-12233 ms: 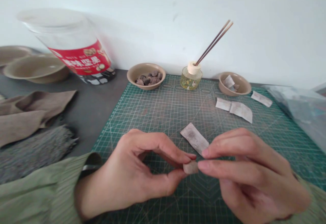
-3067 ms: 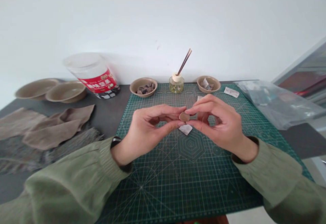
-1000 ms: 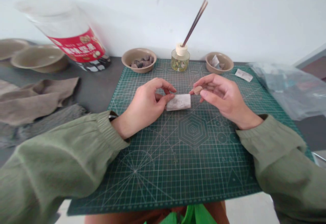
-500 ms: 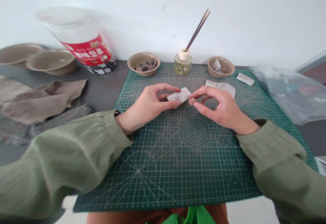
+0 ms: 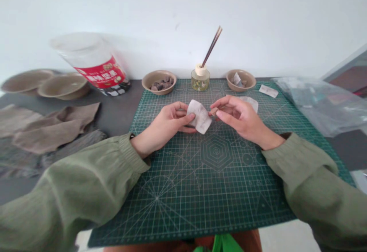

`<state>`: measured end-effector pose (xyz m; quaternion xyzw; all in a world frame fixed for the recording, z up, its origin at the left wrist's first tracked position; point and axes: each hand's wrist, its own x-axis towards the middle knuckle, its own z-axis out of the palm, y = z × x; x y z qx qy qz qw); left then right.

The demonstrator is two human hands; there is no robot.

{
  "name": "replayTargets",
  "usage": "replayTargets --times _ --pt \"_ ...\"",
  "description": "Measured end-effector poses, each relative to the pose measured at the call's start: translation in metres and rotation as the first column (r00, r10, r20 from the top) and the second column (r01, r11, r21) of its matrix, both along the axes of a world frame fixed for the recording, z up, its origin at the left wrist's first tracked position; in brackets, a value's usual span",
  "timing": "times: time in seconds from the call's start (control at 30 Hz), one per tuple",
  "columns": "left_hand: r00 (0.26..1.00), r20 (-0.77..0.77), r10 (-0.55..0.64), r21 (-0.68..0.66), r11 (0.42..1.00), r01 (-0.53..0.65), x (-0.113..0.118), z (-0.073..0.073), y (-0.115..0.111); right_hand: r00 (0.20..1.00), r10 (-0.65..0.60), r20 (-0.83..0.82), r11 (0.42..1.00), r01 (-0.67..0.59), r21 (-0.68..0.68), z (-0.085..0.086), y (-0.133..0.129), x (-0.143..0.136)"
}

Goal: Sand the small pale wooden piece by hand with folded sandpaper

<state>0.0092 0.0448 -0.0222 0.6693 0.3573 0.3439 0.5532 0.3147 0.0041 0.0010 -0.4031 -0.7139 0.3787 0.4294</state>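
Observation:
Over the green cutting mat [image 5: 183,191], my left hand [image 5: 168,124] pinches a small piece of white paper [image 5: 200,117] between thumb and fingers, its face turned up. My right hand [image 5: 242,118] is closed on a small brown lump [image 5: 213,111], held at the fingertips just right of the paper. Partly hidden behind my right hand lies another white paper piece [image 5: 251,102]. A narrow white strip [image 5: 268,91] rests farther right on the mat.
Dark brown lumps fill part of one bowl [image 5: 146,83]; another bowl [image 5: 241,88] holds wrapped paper and lumps. Between them stands a reed diffuser [image 5: 200,81]. Left are a red-labelled jar [image 5: 100,74], two bowls and brown cloths [image 5: 57,130]. A clear plastic bag [image 5: 318,105] lies right.
The white paper has turned in my left hand from edge-on and flat to spread upright and wider. My right hand keeps the brown lump near it. The camera view has tilted up slightly.

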Motion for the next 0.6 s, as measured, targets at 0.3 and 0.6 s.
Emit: replayTargets --times 0.3,0.6 --pt "0.917 -0.342 0.206 0.549 0.835 0.018 -0.018 0.012 0.004 0.990 0.035 0.136 0.999 -0.037 0.009 -0.009 0.009 -0.004" --pt "0.793 -0.593 -0.139 0.597 0.585 0.549 -0.034 0.026 -0.004 0.977 -0.033 0.213 0.981 -0.009 0.193 -0.001 0.006 -0.001"
